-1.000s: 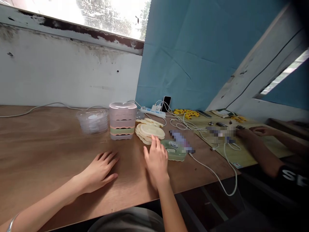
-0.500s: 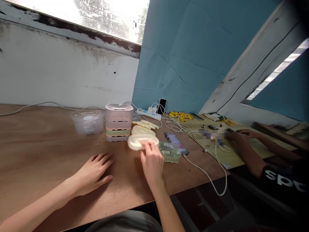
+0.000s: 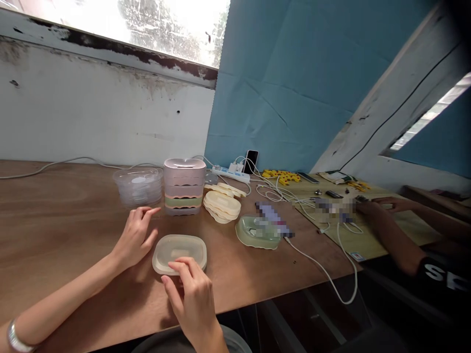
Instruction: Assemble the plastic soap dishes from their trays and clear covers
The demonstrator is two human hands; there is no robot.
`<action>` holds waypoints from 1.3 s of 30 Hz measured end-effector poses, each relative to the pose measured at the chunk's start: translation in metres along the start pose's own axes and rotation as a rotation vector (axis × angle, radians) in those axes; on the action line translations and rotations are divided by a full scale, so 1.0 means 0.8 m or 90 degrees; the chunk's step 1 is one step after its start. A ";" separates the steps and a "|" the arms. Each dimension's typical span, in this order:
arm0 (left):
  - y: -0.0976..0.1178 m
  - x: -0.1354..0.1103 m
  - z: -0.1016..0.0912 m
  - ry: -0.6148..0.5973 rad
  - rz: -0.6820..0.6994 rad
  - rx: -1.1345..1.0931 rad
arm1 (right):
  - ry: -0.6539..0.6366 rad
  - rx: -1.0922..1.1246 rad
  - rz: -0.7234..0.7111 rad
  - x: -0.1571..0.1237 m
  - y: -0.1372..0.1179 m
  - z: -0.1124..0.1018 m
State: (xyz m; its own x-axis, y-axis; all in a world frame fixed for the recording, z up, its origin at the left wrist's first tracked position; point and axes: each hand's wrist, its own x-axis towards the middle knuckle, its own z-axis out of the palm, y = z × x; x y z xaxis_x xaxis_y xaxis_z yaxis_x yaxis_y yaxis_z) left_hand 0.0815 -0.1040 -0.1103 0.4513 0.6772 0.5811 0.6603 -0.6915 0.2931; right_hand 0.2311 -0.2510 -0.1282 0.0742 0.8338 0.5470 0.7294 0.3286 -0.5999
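Note:
A cream oval plastic piece (image 3: 180, 244), like a shallow dish or lid with a raised middle, lies flat on the table in front of me. My right hand (image 3: 193, 291) is at its near right edge, thumb and fingers apart, fingertips over the rim; I cannot tell if they touch it. To its left, my left hand (image 3: 137, 235) is raised slightly with fingers spread and holds nothing. Behind stands a stack of pink, green and lilac oval boxes (image 3: 184, 174). Beside that lies a pile of similar cream pieces (image 3: 221, 205).
Stacked clear plastic containers (image 3: 138, 189) stand at the back left. A translucent green box (image 3: 257, 233) sits to the right, near a purple, partly blurred object (image 3: 272, 215). Behind are a power strip (image 3: 231, 173), white cables and a phone (image 3: 250, 162). Another person's arms (image 3: 390, 228) are at the right.
My right hand has brought a cream piece from beside the pile toward me and left, down onto the table. My left hand has lifted and turned its fingers inward.

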 end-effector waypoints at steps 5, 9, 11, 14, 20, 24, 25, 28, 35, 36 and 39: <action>0.010 0.093 -0.024 0.120 -0.056 -0.015 | 0.046 0.059 -0.002 -0.005 0.006 0.002; 0.007 0.157 -0.019 0.101 -0.157 -0.235 | 0.039 0.055 0.002 -0.007 0.007 0.004; 0.003 0.172 -0.009 0.103 -0.168 -0.315 | 0.032 0.055 0.004 -0.007 0.007 0.004; 0.000 0.182 0.003 0.169 -0.178 -0.367 | 0.023 0.062 0.005 -0.007 0.008 0.004; 0.026 0.140 -0.014 0.239 -0.109 -0.448 | 0.119 0.150 0.045 -0.010 0.006 -0.004; 0.050 0.042 -0.022 0.024 -0.036 -0.405 | 0.339 0.113 0.160 -0.008 0.016 -0.011; 0.052 0.018 -0.022 -0.034 -0.036 -0.387 | 0.344 0.112 0.191 -0.006 0.020 -0.012; 0.050 -0.033 -0.022 -0.170 -0.061 -0.337 | 0.236 0.140 0.242 0.000 0.028 -0.016; 0.036 -0.041 -0.030 -0.255 -0.054 -0.260 | 0.052 0.132 0.235 0.003 0.028 -0.021; 0.035 -0.041 -0.031 -0.263 -0.053 -0.273 | 0.052 0.134 0.230 0.002 0.029 -0.020; 0.030 -0.046 -0.031 -0.267 -0.065 -0.337 | 0.064 0.158 0.222 0.001 0.029 -0.018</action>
State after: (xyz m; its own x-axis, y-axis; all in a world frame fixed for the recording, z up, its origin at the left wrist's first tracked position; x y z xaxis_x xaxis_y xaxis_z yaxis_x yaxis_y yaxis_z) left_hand 0.0662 -0.1521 -0.1062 0.6669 0.7122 0.2191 0.3770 -0.5761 0.7252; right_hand 0.2582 -0.2488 -0.1331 0.3620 0.8707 0.3330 0.4645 0.1412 -0.8742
